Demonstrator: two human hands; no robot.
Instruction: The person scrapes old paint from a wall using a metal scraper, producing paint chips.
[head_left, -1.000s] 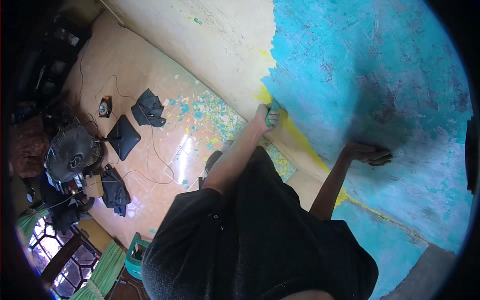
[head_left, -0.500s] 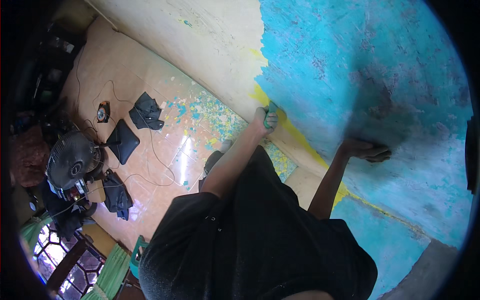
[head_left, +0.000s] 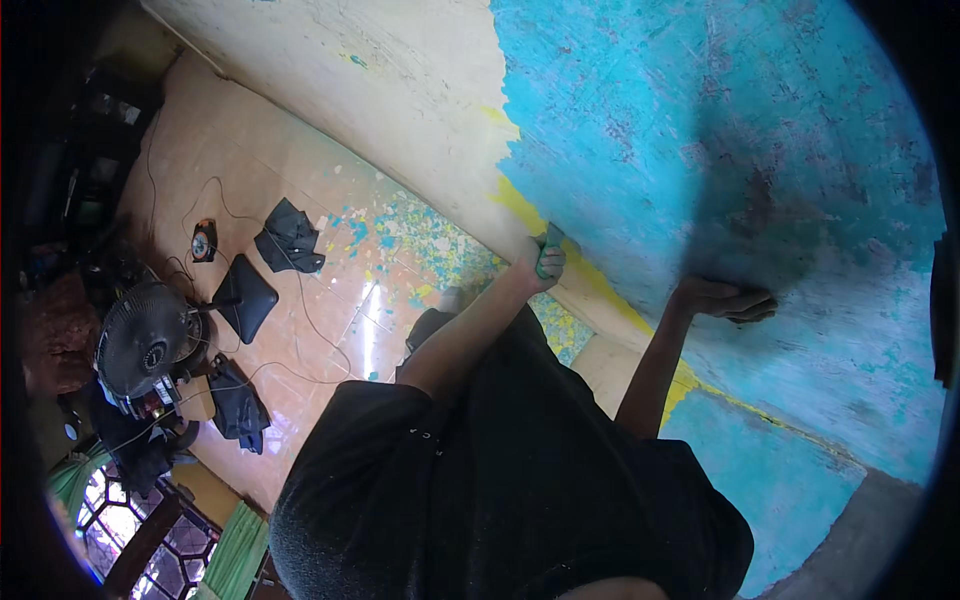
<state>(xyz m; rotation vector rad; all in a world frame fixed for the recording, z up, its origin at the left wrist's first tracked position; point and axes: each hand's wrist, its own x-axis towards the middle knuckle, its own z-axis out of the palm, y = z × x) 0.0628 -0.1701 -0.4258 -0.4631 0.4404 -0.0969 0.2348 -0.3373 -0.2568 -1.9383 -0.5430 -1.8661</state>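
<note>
My left hand (head_left: 540, 266) is closed around the green handle of a scraper (head_left: 552, 236). Its blade meets the wall at the yellow strip (head_left: 598, 284), where turquoise paint (head_left: 620, 130) borders the cream lower wall (head_left: 400, 110). Farther right, my right hand (head_left: 722, 299) lies against the turquoise surface with its fingers stretched out. Shadow darkens the fingertips, and no tool shows in that hand. The turquoise surface is patchy, with greyish scuffs.
Paint flakes (head_left: 400, 235) litter the tiled floor along the wall's foot. To the left stand a black fan (head_left: 150, 340) and its base (head_left: 244, 298), with dark cloths (head_left: 289, 236) and a loose cord nearby. A green curtain (head_left: 232, 550) hangs by a window at lower left.
My left hand has moved with the scraper a short way down and right along the yellow strip. My right hand stays at about the same spot on the wall. The view has shifted slightly.
</note>
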